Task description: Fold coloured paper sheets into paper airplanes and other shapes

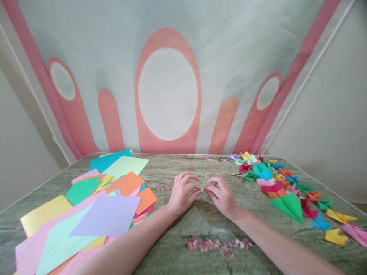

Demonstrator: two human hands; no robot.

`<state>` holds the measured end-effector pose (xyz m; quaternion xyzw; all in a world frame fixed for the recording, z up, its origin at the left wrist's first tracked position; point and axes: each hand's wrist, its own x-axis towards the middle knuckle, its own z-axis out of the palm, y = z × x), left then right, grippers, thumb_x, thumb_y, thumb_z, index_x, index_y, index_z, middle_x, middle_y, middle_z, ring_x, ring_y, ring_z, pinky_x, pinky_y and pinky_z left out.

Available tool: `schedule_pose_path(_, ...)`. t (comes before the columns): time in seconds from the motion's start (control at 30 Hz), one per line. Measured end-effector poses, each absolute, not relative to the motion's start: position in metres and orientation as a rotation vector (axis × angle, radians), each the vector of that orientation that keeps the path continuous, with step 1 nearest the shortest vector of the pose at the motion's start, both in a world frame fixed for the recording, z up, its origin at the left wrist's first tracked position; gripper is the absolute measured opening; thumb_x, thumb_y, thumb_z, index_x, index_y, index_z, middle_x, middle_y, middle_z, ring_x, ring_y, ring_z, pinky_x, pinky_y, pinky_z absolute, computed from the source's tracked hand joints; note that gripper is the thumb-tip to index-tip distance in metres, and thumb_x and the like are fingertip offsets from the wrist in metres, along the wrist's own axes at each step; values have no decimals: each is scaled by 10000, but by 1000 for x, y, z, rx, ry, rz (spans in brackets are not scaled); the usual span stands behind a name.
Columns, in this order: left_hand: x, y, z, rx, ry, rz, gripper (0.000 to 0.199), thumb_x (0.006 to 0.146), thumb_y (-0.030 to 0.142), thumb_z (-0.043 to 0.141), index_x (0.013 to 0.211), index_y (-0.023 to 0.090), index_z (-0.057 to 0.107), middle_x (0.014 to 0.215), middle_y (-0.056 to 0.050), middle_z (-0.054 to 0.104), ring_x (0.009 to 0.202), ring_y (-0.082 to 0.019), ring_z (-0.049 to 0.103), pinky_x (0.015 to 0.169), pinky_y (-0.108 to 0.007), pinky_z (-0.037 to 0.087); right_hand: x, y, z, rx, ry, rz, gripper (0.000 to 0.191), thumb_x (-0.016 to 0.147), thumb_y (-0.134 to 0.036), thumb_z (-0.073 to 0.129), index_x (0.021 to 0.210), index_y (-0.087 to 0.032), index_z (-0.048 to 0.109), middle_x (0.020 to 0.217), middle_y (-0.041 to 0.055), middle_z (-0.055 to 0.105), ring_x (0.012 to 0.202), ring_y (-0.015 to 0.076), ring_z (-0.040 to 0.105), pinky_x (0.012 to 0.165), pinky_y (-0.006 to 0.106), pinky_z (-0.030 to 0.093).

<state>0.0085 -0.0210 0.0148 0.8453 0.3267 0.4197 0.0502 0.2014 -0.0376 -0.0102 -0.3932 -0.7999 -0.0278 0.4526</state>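
Observation:
Between my two hands, over the middle of the table, is a small piece of pale green paper (203, 186). My left hand (185, 193) pinches its left side between thumb and fingertips. On the other side, the fingers of my right hand (222, 196) pinch its right end. Fingertips cover much of the paper, so its folds cannot be made out. Flat sheets of coloured paper (107, 215) lie in a loose pile to the left of my left hand. Several folded paper pieces (265, 173) are heaped to the right of my right hand.
The wood-patterned table (169, 244) carries printed pink flowers (203, 243). A green folded paper plane (289, 206) lies at the near side of the right heap. Behind the table's far edge hangs a backdrop (169, 34) with pink arches.

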Motion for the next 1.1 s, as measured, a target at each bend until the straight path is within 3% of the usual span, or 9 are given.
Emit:
schedule_pose_path(0.1, 4, -13, 11, 2516, 1033, 1344, 127, 744, 268, 669, 865, 237, 648, 1038, -41, 593, 1065, -220, 461, 922, -411, 359, 205, -35, -11, -991, -1914, 5, 128, 851, -195, 509, 858, -214, 636, 971, 73, 518, 831, 179, 537, 758, 349, 477)
schedule_pose_path(0.3, 1, -3, 7, 2425, 1036, 1425, 26, 754, 214, 649, 780, 220, 650, 984, -46, 599, 1006, -207, 491, 901, -408, 393, 208, -29, -11, -1000, -1843, 122, 121, 859, -242, 504, 856, -203, 618, 940, 73, 516, 871, 192, 542, 781, 350, 476)
schedule_pose_path(0.6, 4, -7, 7, 2459, 967, 1379, 40, 756, 199, 642, 772, 231, 659, 954, -41, 607, 1019, -210, 487, 900, -411, 405, 205, -31, -10, -985, -1909, -11, 99, 816, -216, 569, 831, -240, 663, 978, 66, 549, 949, 216, 507, 818, 406, 439)
schedule_pose_path(0.83, 3, -6, 8, 2243, 1075, 1509, 335, 758, 182, 625, 1080, 215, 539, 1096, -79, 537, 1058, -221, 487, 905, -423, 413, 211, -23, -15, -1096, -1787, 305, 155, 806, -327, 587, 754, -197, 654, 908, 60, 569, 885, 196, 548, 799, 356, 445)
schedule_pose_path(1.0, 2, -2, 4, 2070, 1022, 1565, 60, 805, 202, 576, 856, 178, 552, 1044, -79, 517, 958, -182, 538, 824, -349, 471, 215, -17, -18, -1140, -1693, 573, 246, 793, -396, 579, 717, -172, 648, 876, 53, 574, 753, 157, 566, 632, 264, 452)
schedule_pose_path(1.1, 3, 1, -2, 1998, 996, 1516, 63, 833, 219, 540, 850, 170, 576, 1030, -77, 532, 913, -162, 555, 784, -314, 491, 216, -16, -19, -1147, -1673, 637, 256, 781, -404, 590, 712, -163, 645, 887, 56, 572, 742, 154, 558, 614, 258, 435)
